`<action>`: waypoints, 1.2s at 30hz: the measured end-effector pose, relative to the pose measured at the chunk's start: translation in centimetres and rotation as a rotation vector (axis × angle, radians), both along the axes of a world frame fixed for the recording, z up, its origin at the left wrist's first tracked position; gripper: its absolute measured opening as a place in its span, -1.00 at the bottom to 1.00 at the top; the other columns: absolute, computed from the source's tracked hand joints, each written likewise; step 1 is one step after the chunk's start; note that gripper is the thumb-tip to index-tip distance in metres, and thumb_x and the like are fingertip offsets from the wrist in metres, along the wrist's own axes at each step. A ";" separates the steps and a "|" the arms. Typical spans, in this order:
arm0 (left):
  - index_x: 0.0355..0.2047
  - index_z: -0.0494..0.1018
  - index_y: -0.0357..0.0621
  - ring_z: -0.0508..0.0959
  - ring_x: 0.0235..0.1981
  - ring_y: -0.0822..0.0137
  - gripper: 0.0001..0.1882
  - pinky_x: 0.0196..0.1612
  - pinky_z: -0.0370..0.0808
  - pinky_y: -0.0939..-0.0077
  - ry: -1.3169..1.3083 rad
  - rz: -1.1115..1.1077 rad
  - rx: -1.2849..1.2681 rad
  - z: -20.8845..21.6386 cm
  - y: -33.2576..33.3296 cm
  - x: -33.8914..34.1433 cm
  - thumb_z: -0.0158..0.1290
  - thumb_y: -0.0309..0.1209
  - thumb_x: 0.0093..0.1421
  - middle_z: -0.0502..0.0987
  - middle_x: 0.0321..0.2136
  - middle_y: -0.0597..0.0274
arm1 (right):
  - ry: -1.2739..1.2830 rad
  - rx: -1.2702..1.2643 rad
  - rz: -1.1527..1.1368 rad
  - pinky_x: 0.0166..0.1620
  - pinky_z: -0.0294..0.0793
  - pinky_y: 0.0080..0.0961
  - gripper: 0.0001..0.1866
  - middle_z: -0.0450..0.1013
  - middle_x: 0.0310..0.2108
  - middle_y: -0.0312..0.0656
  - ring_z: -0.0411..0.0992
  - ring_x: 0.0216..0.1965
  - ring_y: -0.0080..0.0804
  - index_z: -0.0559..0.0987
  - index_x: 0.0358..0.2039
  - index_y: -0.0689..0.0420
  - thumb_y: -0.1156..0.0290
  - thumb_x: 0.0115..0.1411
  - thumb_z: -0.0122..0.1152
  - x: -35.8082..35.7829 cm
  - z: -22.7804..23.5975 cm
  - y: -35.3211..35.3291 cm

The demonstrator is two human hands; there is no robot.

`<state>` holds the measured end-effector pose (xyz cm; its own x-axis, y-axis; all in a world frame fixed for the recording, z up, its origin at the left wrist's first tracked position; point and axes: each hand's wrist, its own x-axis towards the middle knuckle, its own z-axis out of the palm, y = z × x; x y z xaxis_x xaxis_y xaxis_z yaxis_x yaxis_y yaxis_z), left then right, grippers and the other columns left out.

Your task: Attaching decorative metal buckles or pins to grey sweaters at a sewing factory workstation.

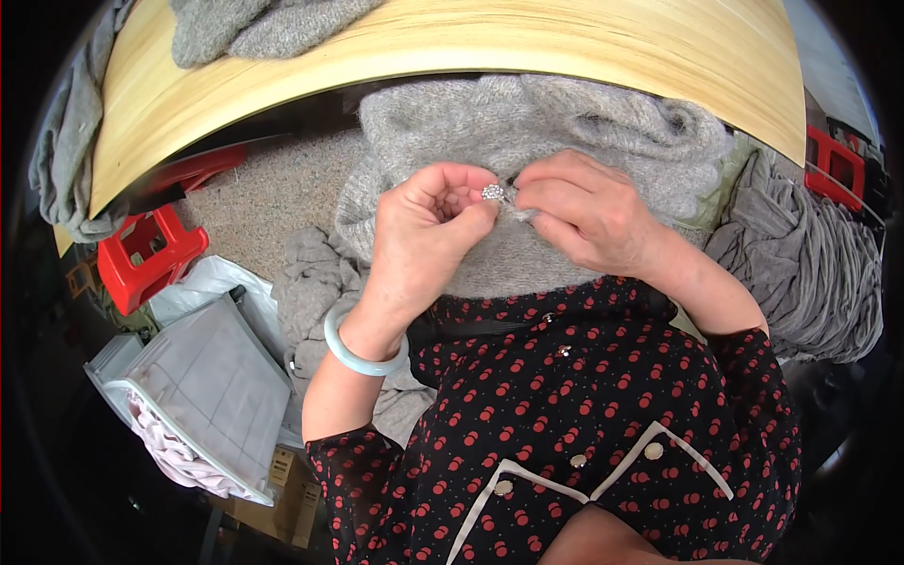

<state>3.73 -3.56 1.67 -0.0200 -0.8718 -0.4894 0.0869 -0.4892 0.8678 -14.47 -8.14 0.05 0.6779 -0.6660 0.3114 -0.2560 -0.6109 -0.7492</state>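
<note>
My left hand [431, 221] is closed in a pinch, thumb against forefinger, on a round sparkly button [492, 192]. Close to its right, my right hand [589, 209] has its fingers pressed together at a small raised bit of a grey knitted garment [546, 118]. A tiny dark spot shows by the right fingertips; what it is I cannot make out. The fuzzy garment lies bunched across my lap, under both hands and up against the table edge. A pale bangle [365, 356] circles my left wrist.
Beyond the garment curves a wooden table [452, 42] with more grey knitwear [273, 24] on it. Red stools [151, 254] stand at left and far right. A grey plastic bin [212, 395] holding pinkish cloth is at lower left, above a cardboard box [282, 504]. Grey cloth [800, 254] hangs at right.
</note>
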 end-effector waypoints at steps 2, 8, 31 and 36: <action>-0.33 0.45 -0.29 0.37 -0.53 0.68 -0.83 -0.44 0.36 0.80 0.044 0.001 0.046 0.1 -0.1 0.2 0.06 -0.62 0.01 0.45 -0.54 0.42 | 0.049 0.168 0.021 -0.28 0.42 -0.46 -0.82 0.41 -0.37 -0.12 0.41 -0.35 -0.26 0.48 -0.42 0.22 0.63 -0.12 0.11 -0.1 0.4 -0.2; -0.26 0.45 -0.28 0.38 -0.49 0.66 -0.78 -0.40 0.33 0.81 -0.065 0.005 -0.026 0.3 0.7 -0.4 0.04 -0.63 0.03 0.44 -0.49 0.41 | 0.077 0.423 -0.013 -0.32 0.39 -0.49 -0.90 0.41 -0.44 -0.18 0.40 -0.39 -0.31 0.47 -0.47 0.20 0.50 -0.05 0.17 0.4 1.2 -0.5; -0.37 0.45 -0.31 0.38 -0.54 0.68 -0.88 -0.46 0.33 0.83 -0.143 0.016 0.030 -0.2 0.6 -1.2 0.01 -0.62 0.03 0.45 -0.55 0.41 | 0.012 0.123 -0.234 -0.41 0.40 -0.54 -0.90 0.40 -0.51 -0.20 0.40 -0.49 -0.35 0.43 -0.63 0.20 0.64 -0.22 0.14 1.8 -0.1 0.9; -0.41 0.45 -0.29 0.36 -0.56 0.68 -0.90 -0.48 0.31 0.83 -0.123 -0.051 0.091 -0.5 0.2 -0.7 0.00 -0.62 0.02 0.44 -0.58 0.43 | -0.035 0.193 -0.199 -0.40 0.41 -0.54 -0.90 0.42 -0.48 -0.18 0.43 -0.46 -0.36 0.44 -0.59 0.21 0.64 -0.19 0.13 1.8 -0.5 0.7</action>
<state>3.06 -3.38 1.20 0.0021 -0.8234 -0.5675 -0.0446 -0.5670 0.8225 -12.70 -7.47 -0.43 0.5187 -0.8344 0.1865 -0.3291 -0.3962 -0.8571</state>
